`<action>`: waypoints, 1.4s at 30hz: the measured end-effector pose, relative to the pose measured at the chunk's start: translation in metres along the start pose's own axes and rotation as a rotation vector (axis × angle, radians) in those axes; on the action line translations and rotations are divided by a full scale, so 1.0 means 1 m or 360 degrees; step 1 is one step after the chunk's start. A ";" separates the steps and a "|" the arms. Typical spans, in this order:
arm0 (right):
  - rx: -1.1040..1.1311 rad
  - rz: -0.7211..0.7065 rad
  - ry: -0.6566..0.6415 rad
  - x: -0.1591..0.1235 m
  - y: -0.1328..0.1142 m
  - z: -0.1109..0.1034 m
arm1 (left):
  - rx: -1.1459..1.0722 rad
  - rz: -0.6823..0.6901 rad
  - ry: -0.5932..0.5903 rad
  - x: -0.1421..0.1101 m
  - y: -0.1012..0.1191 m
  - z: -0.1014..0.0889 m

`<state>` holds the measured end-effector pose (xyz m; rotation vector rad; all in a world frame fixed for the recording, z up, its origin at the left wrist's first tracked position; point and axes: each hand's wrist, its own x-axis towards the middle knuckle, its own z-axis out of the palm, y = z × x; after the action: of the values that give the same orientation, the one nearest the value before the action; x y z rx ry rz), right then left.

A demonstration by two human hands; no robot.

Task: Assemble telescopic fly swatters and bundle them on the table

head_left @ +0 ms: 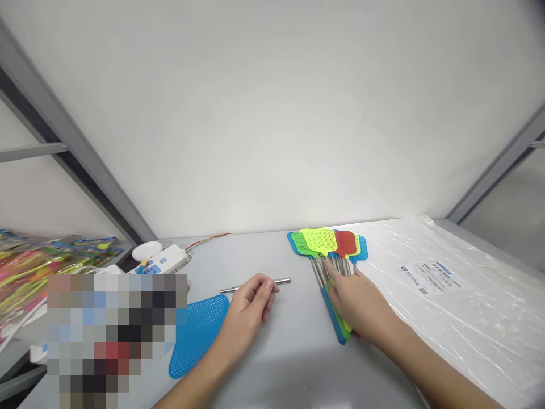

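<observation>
Steel rod (283,280), swatter handles (319,275) in hands (251,309) (355,301)

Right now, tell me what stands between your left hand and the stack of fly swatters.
Nothing visible: only grey tabletop separates the left hand and its steel rod from the fly swatters under the right hand.

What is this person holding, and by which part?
The left hand holds a thin metal rod around its middle. The right hand touches the metal handles of stacked fly swatters; any hold is unclear.

A blue fly swatter head (196,335) lies flat near a steel rod (282,281); green, yellow and red swatters (319,241) overlap, fanned.
</observation>
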<state>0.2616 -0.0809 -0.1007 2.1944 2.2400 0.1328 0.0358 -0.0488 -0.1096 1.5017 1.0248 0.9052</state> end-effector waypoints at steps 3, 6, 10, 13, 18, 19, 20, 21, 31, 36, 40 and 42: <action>0.0067 -0.0063 0.0025 0.000 0.002 0.001 | -0.0004 -0.0011 0.0003 0.001 -0.001 0.000; 0.0133 -0.0088 0.0062 -0.001 0.005 0.001 | -0.0007 -0.0014 0.0031 0.001 -0.002 0.000; 0.0186 -0.0157 0.0101 -0.002 0.005 0.000 | -0.0008 -0.0026 0.0086 0.002 -0.002 0.000; 0.0217 -0.0194 0.0070 -0.001 0.003 0.000 | -0.0002 -0.0037 0.0100 0.003 -0.003 0.000; 0.0273 -0.0201 0.0042 -0.001 0.005 0.001 | 0.0014 -0.0056 0.0108 0.006 -0.006 -0.001; 0.0284 -0.0217 0.0047 -0.001 0.006 0.001 | 0.0014 -0.0059 0.0109 0.006 -0.006 -0.001; 0.0295 -0.0237 0.0052 -0.001 0.006 0.001 | 0.0014 -0.0061 0.0111 0.007 -0.007 -0.001; 0.0305 -0.0257 0.0054 -0.001 0.007 0.001 | 0.0016 -0.0062 0.0113 0.007 -0.007 -0.001; 0.0383 -0.0271 0.0059 -0.001 0.009 0.002 | 0.0058 -0.0059 0.0131 0.008 -0.010 -0.002; 0.0458 -0.0268 0.0074 -0.002 0.008 -0.003 | 0.0199 -0.0030 0.0126 0.004 -0.011 -0.004; 0.0537 -0.0291 0.0204 -0.004 0.006 -0.007 | 0.0588 0.0229 0.0071 -0.002 -0.006 -0.006; 0.0583 -0.0340 0.0251 -0.007 0.005 -0.007 | 0.0789 0.0416 -0.0001 -0.005 -0.003 -0.006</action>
<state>0.2660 -0.0878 -0.0936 2.1412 2.7622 -0.1209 0.0281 -0.0509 -0.1121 2.0882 1.1218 0.8656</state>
